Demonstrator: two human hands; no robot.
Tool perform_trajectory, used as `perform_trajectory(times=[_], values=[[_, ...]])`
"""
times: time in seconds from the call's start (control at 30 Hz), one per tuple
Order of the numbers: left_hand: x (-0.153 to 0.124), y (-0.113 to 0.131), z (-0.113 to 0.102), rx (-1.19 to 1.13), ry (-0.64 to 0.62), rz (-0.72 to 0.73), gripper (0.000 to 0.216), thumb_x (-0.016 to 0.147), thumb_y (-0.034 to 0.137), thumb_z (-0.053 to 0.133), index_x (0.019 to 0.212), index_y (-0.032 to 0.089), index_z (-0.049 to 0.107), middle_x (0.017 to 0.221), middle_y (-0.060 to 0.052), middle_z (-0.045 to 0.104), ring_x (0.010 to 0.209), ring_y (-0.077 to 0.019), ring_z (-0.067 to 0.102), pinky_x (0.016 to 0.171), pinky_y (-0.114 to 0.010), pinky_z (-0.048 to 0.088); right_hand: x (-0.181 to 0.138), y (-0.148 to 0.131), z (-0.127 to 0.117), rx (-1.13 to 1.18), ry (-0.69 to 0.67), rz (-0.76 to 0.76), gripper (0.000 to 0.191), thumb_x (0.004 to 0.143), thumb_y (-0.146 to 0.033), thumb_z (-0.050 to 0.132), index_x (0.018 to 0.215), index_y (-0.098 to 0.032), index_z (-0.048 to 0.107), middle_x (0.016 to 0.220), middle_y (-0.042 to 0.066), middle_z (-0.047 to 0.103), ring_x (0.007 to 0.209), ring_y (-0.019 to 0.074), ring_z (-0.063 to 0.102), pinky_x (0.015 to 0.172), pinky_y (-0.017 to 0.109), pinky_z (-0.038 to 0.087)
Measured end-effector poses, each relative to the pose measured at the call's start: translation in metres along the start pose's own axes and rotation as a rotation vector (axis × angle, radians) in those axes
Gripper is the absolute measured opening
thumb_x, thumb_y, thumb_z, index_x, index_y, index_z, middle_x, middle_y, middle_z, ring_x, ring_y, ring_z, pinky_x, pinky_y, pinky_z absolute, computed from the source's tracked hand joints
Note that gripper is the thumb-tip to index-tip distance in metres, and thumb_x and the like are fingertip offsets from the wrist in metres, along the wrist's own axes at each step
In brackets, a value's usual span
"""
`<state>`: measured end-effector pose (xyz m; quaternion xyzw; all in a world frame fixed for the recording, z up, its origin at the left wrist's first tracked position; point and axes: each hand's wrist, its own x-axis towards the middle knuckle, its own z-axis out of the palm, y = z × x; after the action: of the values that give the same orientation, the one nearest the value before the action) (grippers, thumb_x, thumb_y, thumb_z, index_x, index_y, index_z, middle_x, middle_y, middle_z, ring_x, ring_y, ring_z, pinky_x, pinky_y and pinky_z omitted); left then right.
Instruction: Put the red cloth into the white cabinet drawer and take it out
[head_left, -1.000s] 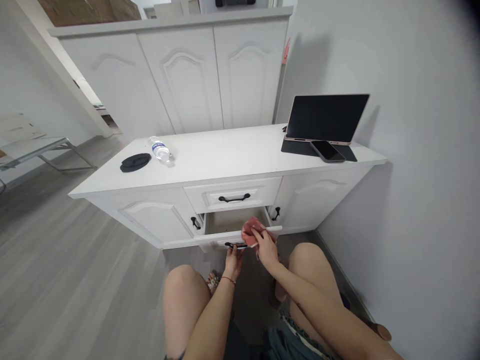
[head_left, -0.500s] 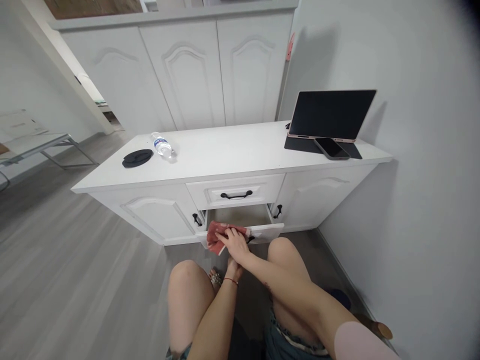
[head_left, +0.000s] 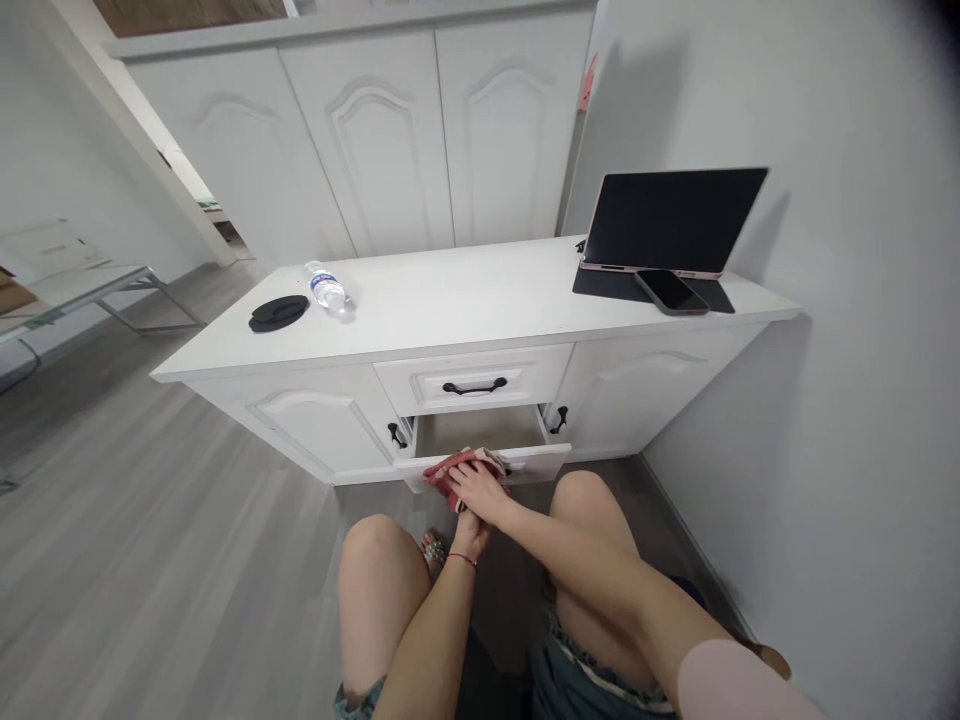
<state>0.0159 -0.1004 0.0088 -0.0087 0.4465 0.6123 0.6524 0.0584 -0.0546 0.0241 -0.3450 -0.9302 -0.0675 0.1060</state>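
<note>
A red cloth with pale patches [head_left: 447, 474] is bunched up in front of the pulled-out lower drawer [head_left: 551, 462]. On top of it my right hand [head_left: 480, 492] presses, its fingers laid over the folds. My left hand [head_left: 471, 535], with a thin red bracelet at the wrist, holds the cloth from below. The cloth and my right hand cover most of the left fingers. Part of the drawer's black handle shows just right of the cloth. The inside of the drawer looks bare where I see it.
Above is a closed drawer with a black handle [head_left: 475, 386]. The white cabinet top [head_left: 450, 300] bears a plastic bottle [head_left: 327, 288], a black round flat thing [head_left: 279, 313], a tablet on a stand [head_left: 671, 222] and a phone [head_left: 672, 292]. My knees flank the drawer; a wall rises at right.
The cloth is more crumpled and gathered under my right hand, with a paler part now turned up at its right. My left hand has risen slightly towards it.
</note>
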Motion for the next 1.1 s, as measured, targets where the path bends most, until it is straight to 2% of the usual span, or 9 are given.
perform_trajectory(times=[0.1,0.17,0.37,0.53,0.67,0.77,0.87,1.0,1.1], values=[[0.003,-0.003,-0.002,-0.037,0.048,-0.078,0.049,0.07,-0.013,0.047,0.101,0.021,0.063,0.105,-0.008,0.071,0.094,-0.0176,0.07,0.081,-0.028,0.057,-0.024,0.018,-0.003,-0.017,-0.005,0.033,0.036,0.097,-0.013,0.05,0.129,-0.015,0.066,0.123,0.013,0.07,0.116,0.0281,0.06,0.1,0.042,0.047],[0.005,-0.004,-0.003,-0.037,0.073,-0.074,0.055,0.064,-0.016,0.045,0.101,0.021,0.061,0.095,-0.003,0.069,0.082,-0.0136,0.069,0.076,-0.023,0.055,-0.039,0.03,-0.006,-0.024,-0.02,0.057,0.038,0.098,-0.015,0.049,0.132,-0.015,0.064,0.123,0.014,0.07,0.116,0.0285,0.059,0.099,0.044,0.047],[0.007,-0.005,-0.004,-0.062,0.068,-0.068,0.055,0.054,-0.017,0.045,0.092,0.022,0.053,0.085,0.002,0.067,0.073,-0.0096,0.067,0.07,-0.019,0.052,-0.078,0.06,-0.014,-0.011,-0.061,0.173,0.04,0.099,-0.018,0.049,0.135,-0.025,0.064,0.124,0.012,0.068,0.116,0.0285,0.055,0.098,0.047,0.041],[0.008,0.0,-0.005,-0.06,0.086,-0.097,0.039,0.064,-0.011,0.053,0.085,0.023,0.05,0.081,0.002,0.065,0.077,-0.0131,0.071,0.073,-0.023,0.053,-0.104,0.073,-0.012,0.023,-0.072,0.334,0.04,0.1,-0.02,0.048,0.134,-0.031,0.066,0.12,0.013,0.068,0.113,0.0291,0.052,0.093,0.045,0.037],[0.011,0.003,-0.005,-0.034,0.118,-0.109,0.023,0.079,0.002,0.063,0.08,0.022,0.051,0.079,0.002,0.065,0.079,-0.0145,0.072,0.073,-0.024,0.052,-0.125,0.074,0.005,0.047,-0.022,0.592,0.04,0.097,-0.017,0.047,0.125,-0.032,0.071,0.117,0.013,0.066,0.109,0.0299,0.051,0.089,0.043,0.037],[0.014,0.003,-0.005,-0.002,0.142,-0.112,0.014,0.085,0.012,0.067,0.084,0.021,0.057,0.088,-0.001,0.068,0.081,-0.0153,0.072,0.075,-0.026,0.052,-0.134,0.07,0.026,0.11,0.073,0.847,0.041,0.092,-0.011,0.042,0.116,-0.025,0.073,0.113,0.015,0.063,0.105,0.0303,0.05,0.086,0.042,0.039],[0.017,0.002,-0.004,0.027,0.183,-0.107,0.011,0.09,0.017,0.066,0.083,0.02,0.059,0.088,-0.002,0.068,0.084,-0.0167,0.073,0.074,-0.027,0.052,-0.134,0.063,0.047,0.312,0.254,1.049,0.042,0.086,-0.009,0.04,0.114,-0.018,0.07,0.109,0.016,0.06,0.103,0.0299,0.051,0.089,0.042,0.041],[0.021,0.003,-0.001,0.057,0.244,-0.1,0.016,0.094,0.016,0.06,0.079,0.02,0.057,0.084,-0.004,0.065,0.086,-0.0181,0.073,0.072,-0.027,0.053,-0.121,0.048,0.066,0.704,0.581,1.206,0.044,0.071,-0.015,0.052,0.114,-0.014,0.061,0.115,0.017,0.055,0.114,0.0332,0.052,0.104,0.051,0.04],[0.024,0.004,0.001,0.072,0.278,-0.102,0.017,0.094,0.014,0.06,0.078,0.021,0.057,0.079,-0.004,0.064,0.085,-0.0183,0.073,0.07,-0.026,0.055,-0.107,0.036,0.075,0.83,0.699,1.291,0.049,0.065,-0.021,0.057,0.113,-0.013,0.055,0.122,0.021,0.053,0.117,0.0367,0.053,0.104,0.054,0.041]])
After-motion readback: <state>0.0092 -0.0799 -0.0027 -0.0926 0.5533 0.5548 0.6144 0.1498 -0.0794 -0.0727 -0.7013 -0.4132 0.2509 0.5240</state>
